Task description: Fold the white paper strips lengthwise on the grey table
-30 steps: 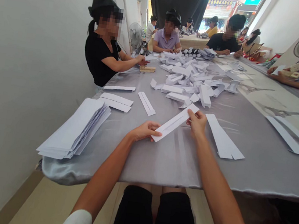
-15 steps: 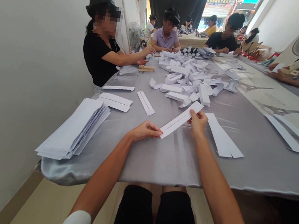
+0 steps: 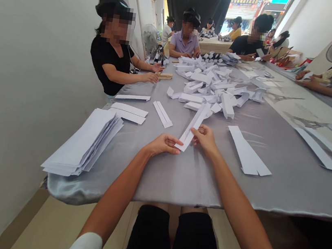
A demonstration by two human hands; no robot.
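Observation:
A folded white paper strip [image 3: 196,122] is held above the grey-covered table, tilted with its far end pointing at the paper pile. My left hand [image 3: 163,144] pinches its near end. Along its right edge, partway up, my right hand [image 3: 204,139] grips it between thumb and fingers. To the right of that hand lies a flat sheet of white paper [image 3: 247,152] with a slit at its near edge. A small folded strip [image 3: 163,114] rests on the cloth to the left, beyond my left hand.
A thick stack of white paper [image 3: 81,141] sits at the table's left corner, with folded pieces [image 3: 129,113] behind it. Many loose folded papers [image 3: 209,81] are heaped mid-table. A co-worker [image 3: 114,51] sits at the left beside a wooden block [image 3: 165,76]; others sit farther back and right.
My right hand has slid down toward my left hand along the strip, which now points more steeply away from me. The left co-worker's hands have lowered to the table near the wooden block.

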